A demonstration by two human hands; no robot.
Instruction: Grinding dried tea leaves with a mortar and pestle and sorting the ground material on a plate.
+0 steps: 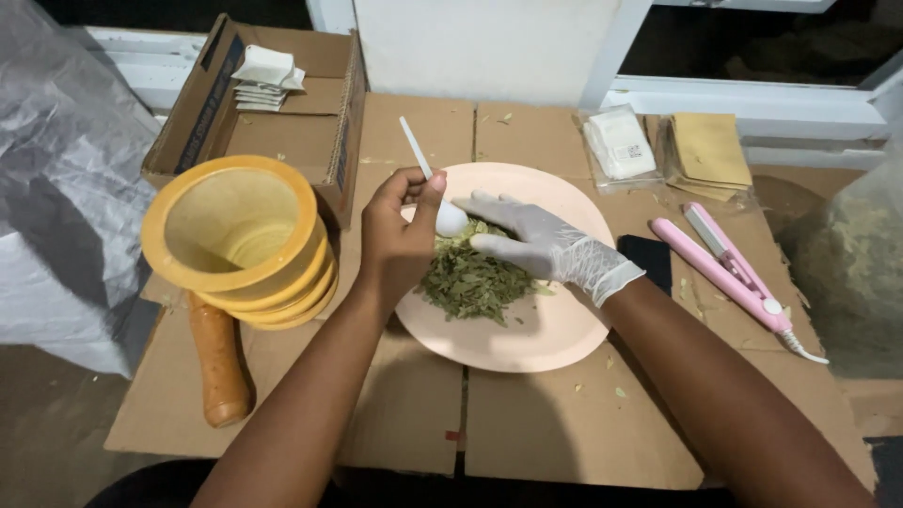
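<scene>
The dried leaves (470, 277) lie in a loose heap on the pink plate (555, 329), toward its left half: dull green, crumpled, broken into small flakes, with a few paler bits scattered off the pile. The left hand (400, 235), bare, is closed around the thin handle of a white plastic spoon (442, 207), whose bowl rests at the top edge of the heap. The right hand (536, 240) wears a translucent white glove and lies flat across the upper part of the plate, fingers stretched out and holding nothing, its fingertips just beside the spoon's bowl and touching the leaves.

The plate sits on flattened brown cardboard (527, 414) that covers the desk (a few leaf crumbs dot it). To the left stands a yellow mortar (240, 240), with an orange-brown pestle (218, 362) lying below it. Behind the mortar is an open cardboard box (282, 103) holding small white sachets (265, 77). To the right of the plate lie a pink flat-jawed sealing tool (734, 273), a clear bag of white packets (619, 146) and a bag of tan envelopes (707, 150). A grey plastic sheet (56, 188) hangs at far left, and a white window frame (734, 99) runs along the back.
</scene>
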